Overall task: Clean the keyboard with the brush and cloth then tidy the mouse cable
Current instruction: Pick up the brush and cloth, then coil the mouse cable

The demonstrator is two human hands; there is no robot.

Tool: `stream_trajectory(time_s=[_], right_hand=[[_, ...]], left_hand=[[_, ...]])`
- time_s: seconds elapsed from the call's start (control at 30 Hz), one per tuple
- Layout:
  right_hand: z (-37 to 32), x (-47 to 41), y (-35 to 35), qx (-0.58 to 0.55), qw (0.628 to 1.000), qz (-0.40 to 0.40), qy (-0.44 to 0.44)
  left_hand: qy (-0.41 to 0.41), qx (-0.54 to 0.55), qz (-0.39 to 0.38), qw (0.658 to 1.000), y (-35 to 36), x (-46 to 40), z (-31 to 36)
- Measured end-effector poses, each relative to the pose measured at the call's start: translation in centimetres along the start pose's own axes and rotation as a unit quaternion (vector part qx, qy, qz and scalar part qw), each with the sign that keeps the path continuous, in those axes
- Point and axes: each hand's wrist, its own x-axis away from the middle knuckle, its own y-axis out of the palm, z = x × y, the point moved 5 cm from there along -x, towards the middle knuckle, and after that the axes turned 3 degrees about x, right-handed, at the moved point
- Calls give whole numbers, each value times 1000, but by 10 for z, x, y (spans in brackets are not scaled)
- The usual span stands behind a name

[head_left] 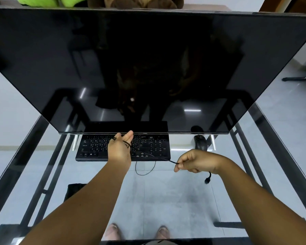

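The left hand (119, 149) covers the middle keys of the keyboard (95, 147). Key legends are too small to read. The mouse (200, 142) is partly tucked under the monitor (148, 68), whose sides run off the frame. The plug (207, 180) is blurred.

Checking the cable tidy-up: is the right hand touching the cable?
Touching. The head view shows the right hand pinching the cable at its fingertips.

Black keyboard (123, 147) with white legends, black mouse (200, 142), black cable (145, 167), dark glossy monitor (148, 68)
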Motion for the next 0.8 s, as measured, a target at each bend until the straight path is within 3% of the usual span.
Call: stream_trajectory(time_s=[0.07,0.17,0.33,0.43,0.6,0.8], right_hand=[[-5,4,-2,-14,1000,-23,-13],[-17,8,-6,-55,995,-46,-64],[-26,6,-21,-139,982,0,-125],[-24,4,-29,-165,978,28,-122],[-16,1,-34,-226,967,45,-107],[-2,-4,-30,-365,925,68,-76]], left_hand=[[10,-123,-20,992,-2,-8,-7],[-4,-317,-80,945,-1,-8,-23],[-90,-456,-223,857,13,28,-44],[-108,-473,-282,827,15,38,-46],[-109,-466,-322,817,16,38,-46],[-163,-363,-332,855,17,40,-49]])
